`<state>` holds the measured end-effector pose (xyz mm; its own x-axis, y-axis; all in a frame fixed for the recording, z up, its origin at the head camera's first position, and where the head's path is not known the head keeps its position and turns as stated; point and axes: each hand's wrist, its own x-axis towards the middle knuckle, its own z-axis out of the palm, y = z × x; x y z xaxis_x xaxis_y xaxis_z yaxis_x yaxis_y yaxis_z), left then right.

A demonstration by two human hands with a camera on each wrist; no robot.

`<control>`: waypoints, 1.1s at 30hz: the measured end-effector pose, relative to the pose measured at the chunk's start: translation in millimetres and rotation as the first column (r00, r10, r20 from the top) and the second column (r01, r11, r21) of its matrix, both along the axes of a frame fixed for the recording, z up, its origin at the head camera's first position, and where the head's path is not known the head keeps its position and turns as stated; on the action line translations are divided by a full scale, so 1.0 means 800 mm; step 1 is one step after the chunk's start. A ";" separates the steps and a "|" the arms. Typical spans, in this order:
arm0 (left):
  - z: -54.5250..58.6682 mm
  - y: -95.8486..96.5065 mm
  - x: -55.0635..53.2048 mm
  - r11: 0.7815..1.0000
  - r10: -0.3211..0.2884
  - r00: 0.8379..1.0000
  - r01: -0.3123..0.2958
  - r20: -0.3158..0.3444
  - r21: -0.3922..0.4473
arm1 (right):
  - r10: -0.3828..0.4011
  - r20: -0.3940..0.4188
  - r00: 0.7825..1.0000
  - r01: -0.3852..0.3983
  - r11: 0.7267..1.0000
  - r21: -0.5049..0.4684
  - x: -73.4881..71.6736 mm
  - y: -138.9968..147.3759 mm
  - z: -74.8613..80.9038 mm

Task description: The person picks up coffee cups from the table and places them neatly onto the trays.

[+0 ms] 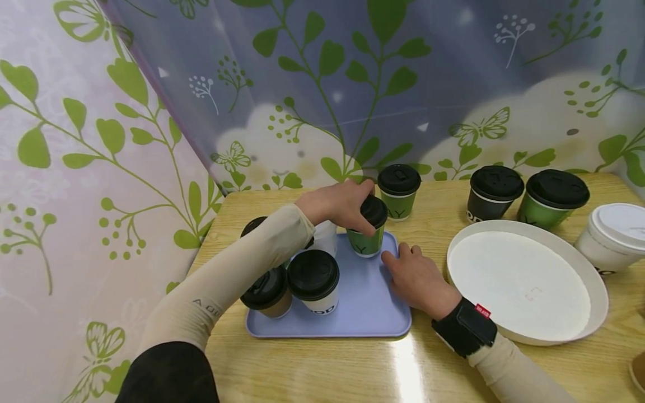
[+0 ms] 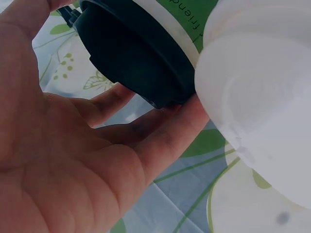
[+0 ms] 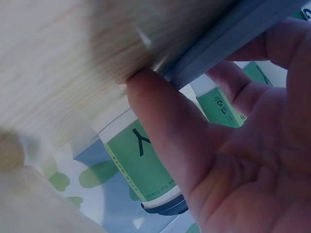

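Here the left grip (image 1: 336,202) holds a green cup (image 1: 366,243) upright, lid (image 1: 377,209) up.

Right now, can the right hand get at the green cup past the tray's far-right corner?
Likely yes: bare tabletop leads from the right hand to that green cup, though it would probably have to leave the tray first.

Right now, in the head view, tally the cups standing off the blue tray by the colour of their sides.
Green cups: 2
Black cup: 1
White cup: 1
Total: 4
Left out: brown items at the right edge, too cut off to identify.
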<state>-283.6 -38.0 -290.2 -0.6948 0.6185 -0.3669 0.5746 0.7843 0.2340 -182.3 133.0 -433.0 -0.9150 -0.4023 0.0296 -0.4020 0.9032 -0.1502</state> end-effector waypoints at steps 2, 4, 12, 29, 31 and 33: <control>0.000 0.000 0.000 1.000 0.002 1.000 -0.002 0.002 0.002 | 0.001 -0.004 1.000 -0.001 1.000 0.003 0.000 0.000 0.000; -0.001 0.000 -0.001 1.000 0.003 1.000 -0.003 0.002 0.004 | 0.000 -0.009 1.000 0.000 1.000 0.007 0.000 0.000 0.000; -0.005 0.000 -0.002 1.000 0.000 1.000 0.000 -0.009 0.001 | -0.002 -0.016 1.000 0.002 1.000 0.012 0.000 0.000 0.001; -0.015 0.002 -0.003 1.000 -0.021 0.999 0.022 -0.032 0.001 | -0.005 0.010 1.000 0.005 1.000 0.007 0.000 -0.001 0.000; -0.015 0.002 -0.003 1.000 -0.026 0.999 0.026 -0.030 0.005 | -0.004 0.009 1.000 0.004 1.000 0.006 0.000 -0.001 0.000; -0.015 0.002 -0.002 1.000 -0.027 0.999 0.027 -0.028 0.005 | -0.002 0.005 1.000 0.002 1.000 0.005 0.000 -0.001 0.000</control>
<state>-284.9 -36.8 -302.0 -0.6877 0.6394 -0.3439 0.6022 0.7669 0.2218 -182.1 132.4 -432.9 -0.9161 -0.4002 0.0228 -0.3990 0.9049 -0.1483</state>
